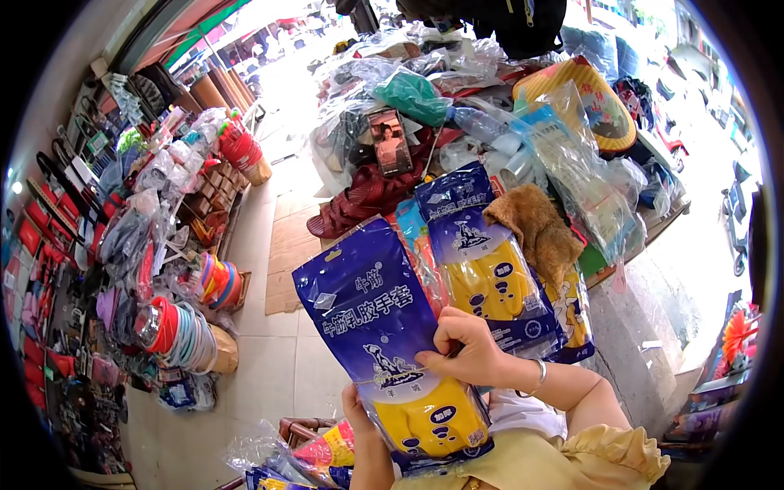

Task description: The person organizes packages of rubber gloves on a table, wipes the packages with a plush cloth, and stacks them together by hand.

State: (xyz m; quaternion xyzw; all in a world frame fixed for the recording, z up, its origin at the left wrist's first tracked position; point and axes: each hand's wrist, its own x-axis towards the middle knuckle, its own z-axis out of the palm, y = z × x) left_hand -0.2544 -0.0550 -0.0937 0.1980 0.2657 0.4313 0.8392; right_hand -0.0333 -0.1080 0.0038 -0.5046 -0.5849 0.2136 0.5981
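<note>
A blue and yellow glove package [384, 327] is held upright in front of my body, tilted to the left. My left hand [359, 412] grips its left edge, with part of the fingers hidden behind it. The fingers of my right hand [465, 351] are pinched at the package's middle right, where a thin yellowish band crosses its front. Another blue and yellow glove package [482, 261] lies just beyond, on the heaped goods. A brown furry cloth [535, 229] rests over the right side of that package.
Plastic-wrapped goods [465, 82] are heaped ahead, with a phone [390, 143] showing a person and dark red slippers [359, 200] among them. Shelved wares and a bucket of coiled hoses [192, 335] stand at left. More packages [327, 449] sit low in front.
</note>
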